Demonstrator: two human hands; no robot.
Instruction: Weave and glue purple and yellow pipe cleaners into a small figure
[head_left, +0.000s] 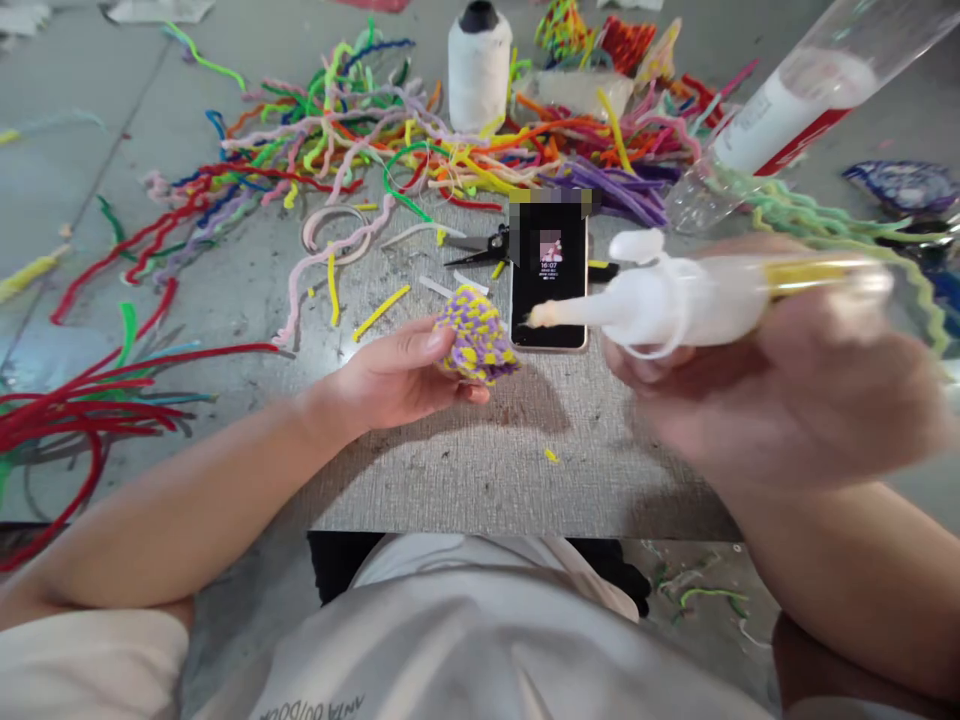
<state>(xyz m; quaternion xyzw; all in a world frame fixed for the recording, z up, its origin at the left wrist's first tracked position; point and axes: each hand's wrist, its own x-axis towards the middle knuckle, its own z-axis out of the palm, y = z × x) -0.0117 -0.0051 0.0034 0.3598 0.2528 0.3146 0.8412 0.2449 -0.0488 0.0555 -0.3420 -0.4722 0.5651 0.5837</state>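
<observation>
My left hand (409, 370) grips a small woven piece (480, 335) of purple and yellow fuzzy strands, thumb on top and fingers underneath. My right hand (795, 390), somewhat blurred, is wrapped around a white glue bottle (697, 300). The bottle lies nearly level in the air, its nozzle pointing left toward the woven piece but apart from it. Its small cap hangs open above the neck, and the nozzle tip has a yellowish crust. Beyond the hands, a phone (549, 300) with a lit screen lies on the table, beside black scissors (480, 245).
Many coloured pipe cleaners (315, 150) are heaped across the back of the grey table (450, 470). A white thread cone (480, 75) stands among them. A large clear bottle (802, 110) leans at right. Red strands (82, 410) lie at left, near a tape roll (307, 232).
</observation>
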